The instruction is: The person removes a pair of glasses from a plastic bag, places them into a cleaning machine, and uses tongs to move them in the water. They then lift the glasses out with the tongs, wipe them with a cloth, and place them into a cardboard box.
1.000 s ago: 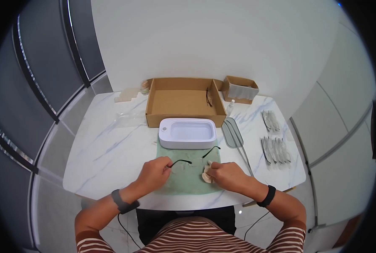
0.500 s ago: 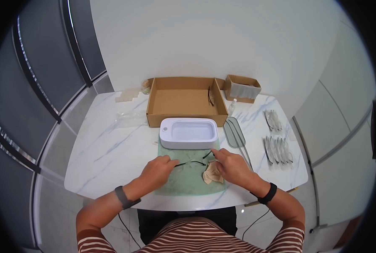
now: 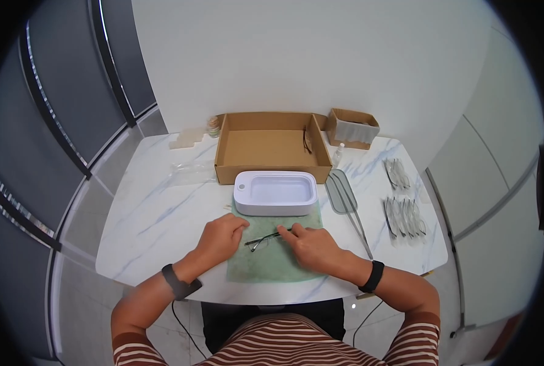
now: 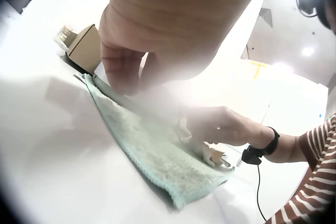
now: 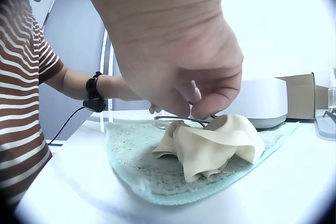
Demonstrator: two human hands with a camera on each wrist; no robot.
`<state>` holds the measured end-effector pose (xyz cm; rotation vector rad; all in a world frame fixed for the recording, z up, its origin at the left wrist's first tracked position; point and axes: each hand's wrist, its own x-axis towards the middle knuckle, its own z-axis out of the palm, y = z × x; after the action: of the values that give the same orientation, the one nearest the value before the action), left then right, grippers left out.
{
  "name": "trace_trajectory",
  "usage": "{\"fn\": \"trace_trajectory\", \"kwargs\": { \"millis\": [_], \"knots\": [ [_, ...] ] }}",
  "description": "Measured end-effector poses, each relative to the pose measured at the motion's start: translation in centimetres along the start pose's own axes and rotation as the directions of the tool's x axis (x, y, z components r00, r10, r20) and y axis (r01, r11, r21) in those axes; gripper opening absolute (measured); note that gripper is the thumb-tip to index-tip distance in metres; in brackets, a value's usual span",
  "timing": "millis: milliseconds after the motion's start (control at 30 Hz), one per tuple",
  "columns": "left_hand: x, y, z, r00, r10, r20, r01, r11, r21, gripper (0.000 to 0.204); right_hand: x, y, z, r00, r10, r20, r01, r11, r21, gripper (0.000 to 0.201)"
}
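A pair of thin dark-framed glasses is above the green towel, its temples folded in. My right hand pinches the glasses between thumb and fingertips at their right end. Beneath that hand, in the right wrist view, a crumpled cream cloth rests on the towel; the hand hides it in the head view. My left hand hovers over the towel's left edge with loosely bent fingers, just apart from the glasses and holding nothing.
Behind the towel stands a white ultrasonic cleaner, backed by a cardboard tray with glasses inside. A grey mesh-like lid with long thin rods lies right of it. Several bagged glasses, a small bottle and a smaller box are farther right.
The glasses' temples have been folded in and the frame has shifted left. My left hand has let go of the glasses; my right hand has moved left and now covers the cloth.
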<state>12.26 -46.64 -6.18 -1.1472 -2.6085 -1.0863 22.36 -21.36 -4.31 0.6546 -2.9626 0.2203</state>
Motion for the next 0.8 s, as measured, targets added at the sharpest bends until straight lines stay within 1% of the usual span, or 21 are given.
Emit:
{"fn": "trace_trajectory", "kwargs": {
  "millis": [33, 67, 133, 167, 200, 233, 267, 300, 367, 400, 533, 600, 667, 700, 733, 767, 800],
  "knots": [
    [0.3, 0.3, -0.3, 0.997, -0.057, -0.046, 0.056, 0.998, -0.012, 0.013, 0.2, -0.1, -0.1, 0.999, -0.002, 0.048, 0.003, 1.000, -0.010, 0.055],
    [0.5, 0.8, -0.6, 0.997, -0.061, -0.050, 0.060, 0.998, -0.011, 0.013, 0.4, -0.3, -0.1, 0.995, -0.004, 0.096, 0.006, 1.000, -0.019, 0.054],
    [0.9, 2.1, -0.7, 0.995, -0.080, 0.061, 0.084, 0.994, -0.063, 0.013, 0.6, -0.1, 0.2, 0.993, -0.009, 0.115, 0.013, 1.000, -0.028, 0.055],
    [1.0, 2.2, -0.2, 0.995, -0.081, 0.056, 0.084, 0.994, -0.064, 0.013, 0.7, -0.1, 0.1, 0.991, -0.008, 0.133, 0.013, 0.999, -0.037, 0.057],
    [1.0, 2.1, 0.4, 0.995, -0.009, 0.104, 0.005, 0.999, 0.038, 0.016, 0.7, -0.1, -0.2, 0.991, -0.011, 0.133, 0.017, 0.999, -0.041, 0.057],
    [1.0, 2.1, 1.0, 0.986, 0.058, 0.158, -0.079, 0.988, 0.134, 0.020, 0.6, -0.1, -0.9, 0.996, 0.006, 0.093, -0.005, 1.000, -0.011, 0.052],
    [0.9, 2.2, 1.5, 0.980, 0.061, 0.191, -0.093, 0.983, 0.160, 0.022, 0.5, -0.1, -1.5, 0.998, 0.024, 0.053, -0.025, 0.999, 0.021, 0.048],
    [0.9, 2.4, 1.8, 0.980, 0.062, 0.187, -0.092, 0.983, 0.158, 0.022, 0.2, 0.1, -1.8, 0.998, 0.022, 0.054, -0.023, 1.000, 0.016, 0.048],
    [0.9, 2.6, 2.4, 0.975, 0.032, 0.221, -0.080, 0.974, 0.210, 0.017, -0.9, 1.0, -2.5, 0.986, 0.095, -0.135, -0.088, 0.994, 0.062, 0.042],
    [0.9, 2.6, 2.7, 0.974, 0.036, 0.223, -0.083, 0.975, 0.206, 0.017, -1.6, 1.5, -2.9, 0.981, 0.139, -0.132, -0.130, 0.989, 0.073, 0.028],
    [0.9, 2.3, 3.0, 0.967, 0.101, 0.232, -0.155, 0.961, 0.229, 0.013, -4.1, 2.1, -2.4, 0.980, 0.166, -0.107, -0.156, 0.983, 0.102, 0.026],
    [1.0, 2.2, 2.8, 0.966, 0.123, 0.229, -0.178, 0.955, 0.237, 0.012, -4.5, 2.6, -0.8, 0.994, 0.048, -0.094, -0.033, 0.987, 0.159, 0.028],
    [1.2, 2.5, 2.3, 0.976, 0.125, 0.176, -0.159, 0.968, 0.193, 0.012, -4.5, 2.9, 0.0, 0.997, 0.031, -0.077, -0.020, 0.989, 0.149, 0.027],
    [1.3, 2.8, 1.9, 0.976, 0.128, 0.178, -0.162, 0.967, 0.195, 0.012, -4.5, 3.0, 0.2, 0.999, 0.009, -0.053, -0.002, 0.990, 0.138, 0.025],
    [1.3, 3.3, 1.2, 0.980, 0.003, 0.199, -0.016, 0.998, 0.064, 0.013, -4.6, 3.4, 0.3, 0.998, 0.009, -0.057, -0.001, 0.990, 0.139, 0.025],
    [1.4, 3.7, 0.6, 0.965, -0.119, 0.232, 0.137, 0.988, -0.064, 0.015, -4.6, 3.8, 0.2, 0.997, 0.021, -0.077, -0.010, 0.989, 0.148, 0.022],
    [1.5, 3.6, 0.4, 0.967, -0.123, 0.224, 0.140, 0.988, -0.058, 0.015, -4.2, 4.1, 0.0, 0.995, 0.028, -0.098, -0.013, 0.988, 0.155, 0.019]
  ]
}}
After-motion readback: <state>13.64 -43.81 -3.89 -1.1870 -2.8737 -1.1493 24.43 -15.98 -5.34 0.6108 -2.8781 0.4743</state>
